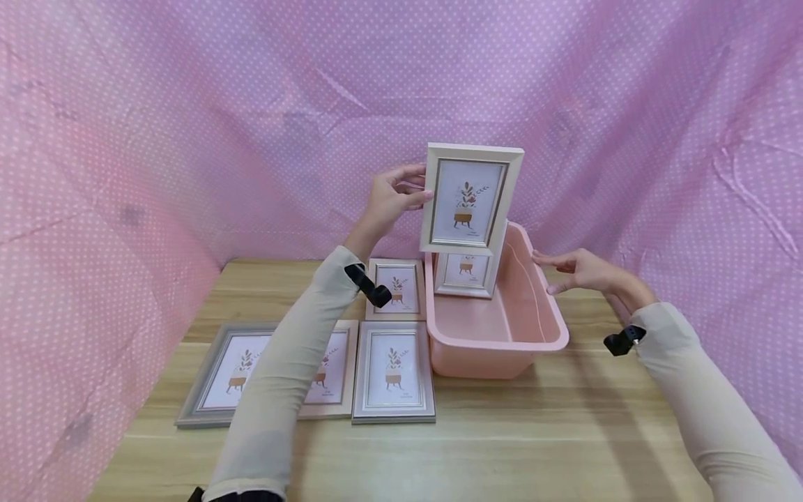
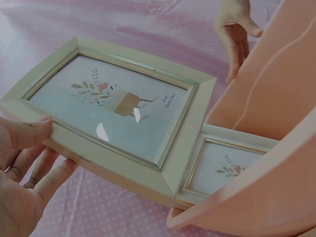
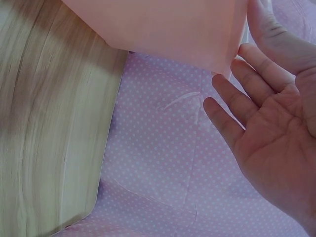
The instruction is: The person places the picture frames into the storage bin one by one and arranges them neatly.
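Cream frame (image 1: pixel 472 195) pinched one-sided in left hand (image 1: pixel 392 199), over pink tub (image 1: pixel 483 360) near far edge of tabletop (image 1: pixel 489 446) | right hand (image 1: pixel 580 270) loosely spread against tub, gripping nothing | might twist, clip white frame (image 1: pixel 465 279) tbh, from lopsided grip

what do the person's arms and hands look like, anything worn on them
The left sleeve and right sleeve are long, plain and light beige, reaching the wrists. A small black device is strapped at each cuff, left and right. The left hand and right hand are bare, with no gloves or rings visible.
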Demonstrator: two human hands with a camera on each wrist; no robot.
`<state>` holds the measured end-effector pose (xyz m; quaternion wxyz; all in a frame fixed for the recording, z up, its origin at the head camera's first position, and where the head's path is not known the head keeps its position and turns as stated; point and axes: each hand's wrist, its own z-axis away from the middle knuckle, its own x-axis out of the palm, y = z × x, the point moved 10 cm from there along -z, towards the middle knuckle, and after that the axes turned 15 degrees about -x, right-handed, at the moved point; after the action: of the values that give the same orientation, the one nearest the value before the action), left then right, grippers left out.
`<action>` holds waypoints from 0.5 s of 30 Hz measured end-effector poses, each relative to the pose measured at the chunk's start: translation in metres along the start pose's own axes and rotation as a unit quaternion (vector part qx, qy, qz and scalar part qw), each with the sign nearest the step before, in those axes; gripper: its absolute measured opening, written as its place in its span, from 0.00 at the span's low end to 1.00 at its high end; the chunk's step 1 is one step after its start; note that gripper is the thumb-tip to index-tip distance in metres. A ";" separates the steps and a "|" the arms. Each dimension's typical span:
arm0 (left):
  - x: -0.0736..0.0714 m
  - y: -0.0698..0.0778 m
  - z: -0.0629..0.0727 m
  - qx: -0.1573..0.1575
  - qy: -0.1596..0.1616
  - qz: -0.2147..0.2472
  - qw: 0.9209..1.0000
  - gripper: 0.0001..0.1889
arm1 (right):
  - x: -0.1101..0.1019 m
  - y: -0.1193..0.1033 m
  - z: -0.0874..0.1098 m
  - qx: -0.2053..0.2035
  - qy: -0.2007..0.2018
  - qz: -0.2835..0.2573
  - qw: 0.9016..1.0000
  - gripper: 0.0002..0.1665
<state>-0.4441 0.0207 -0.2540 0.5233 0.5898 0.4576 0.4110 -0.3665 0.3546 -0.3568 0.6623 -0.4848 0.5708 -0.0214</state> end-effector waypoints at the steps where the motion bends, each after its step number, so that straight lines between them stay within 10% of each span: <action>1: 0.003 0.000 -0.001 0.004 -0.001 -0.003 1.000 0.25 | -0.001 0.000 0.000 -0.001 0.001 0.007 1.000 0.43; 15: 0.033 -0.020 -0.012 0.014 -0.017 -0.050 0.999 0.22 | 0.002 -0.001 -0.001 -0.009 -0.004 -0.017 1.000 0.43</action>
<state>-0.4501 0.0561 -0.2726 0.5425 0.5803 0.4831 0.3682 -0.3664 0.3520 -0.3575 0.6598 -0.5004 0.5600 -0.0261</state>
